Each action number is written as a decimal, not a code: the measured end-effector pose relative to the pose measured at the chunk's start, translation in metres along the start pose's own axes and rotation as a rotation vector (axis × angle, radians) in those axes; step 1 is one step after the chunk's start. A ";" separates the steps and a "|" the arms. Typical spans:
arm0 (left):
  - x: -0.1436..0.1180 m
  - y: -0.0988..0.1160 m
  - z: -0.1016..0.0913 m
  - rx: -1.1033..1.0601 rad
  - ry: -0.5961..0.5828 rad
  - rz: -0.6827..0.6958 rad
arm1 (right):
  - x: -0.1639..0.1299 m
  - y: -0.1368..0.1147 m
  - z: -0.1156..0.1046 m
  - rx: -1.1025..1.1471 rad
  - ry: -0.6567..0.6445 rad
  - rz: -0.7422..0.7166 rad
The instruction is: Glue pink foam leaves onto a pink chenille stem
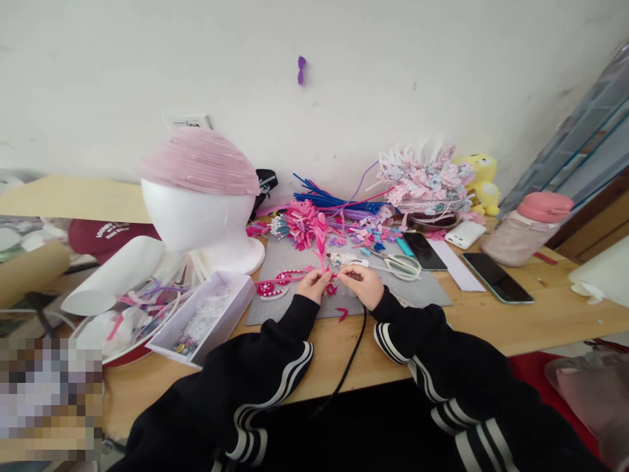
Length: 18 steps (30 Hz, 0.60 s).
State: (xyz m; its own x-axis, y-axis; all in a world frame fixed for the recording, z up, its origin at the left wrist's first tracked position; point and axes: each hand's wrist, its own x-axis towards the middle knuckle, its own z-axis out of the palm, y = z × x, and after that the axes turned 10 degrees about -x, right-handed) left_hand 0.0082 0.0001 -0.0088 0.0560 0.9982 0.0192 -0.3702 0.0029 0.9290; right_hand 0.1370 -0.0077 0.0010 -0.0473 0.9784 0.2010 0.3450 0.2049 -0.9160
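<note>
My left hand (313,284) pinches the lower end of a pink pipe cleaner sprig (321,237), which stands upright with leaf-like loops. Just to the right, my right hand (362,283) is closed with thumb and finger together on a pink strand at the sprig's base. The fingertips of both hands are close together over a grey mat (417,292). A long pink stem runs left from my left hand. Below the hands lies a small bent dark-pink piece (343,313). Pink beaded ornaments (268,289) rest at left on the mat, and light-handled scissors (403,265) at right.
A white mannequin head (201,216) with a pink cap and an open box of beads (201,321) stand left. Behind are blue pipe cleaners (324,198) and a floral headpiece (425,177). Phones (497,278) and a pink-lidded bottle (525,229) stand right. A black cable (351,357) crosses the table's front edge.
</note>
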 end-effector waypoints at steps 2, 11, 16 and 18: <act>0.001 -0.002 -0.001 -0.027 -0.020 -0.015 | 0.000 -0.001 0.000 0.005 0.016 0.012; 0.003 -0.004 -0.002 -0.095 -0.024 -0.027 | -0.001 0.000 -0.003 0.010 0.068 -0.031; -0.001 0.000 -0.001 -0.037 -0.040 -0.046 | 0.001 0.003 -0.007 0.030 0.098 -0.061; -0.002 0.000 -0.001 -0.021 -0.065 -0.063 | 0.002 0.002 -0.008 0.025 0.110 -0.066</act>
State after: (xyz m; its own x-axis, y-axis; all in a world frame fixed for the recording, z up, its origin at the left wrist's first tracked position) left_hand 0.0073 -0.0017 -0.0089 0.1401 0.9900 -0.0148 -0.3830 0.0680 0.9213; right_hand 0.1456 -0.0056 0.0021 0.0348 0.9544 0.2965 0.3207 0.2703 -0.9078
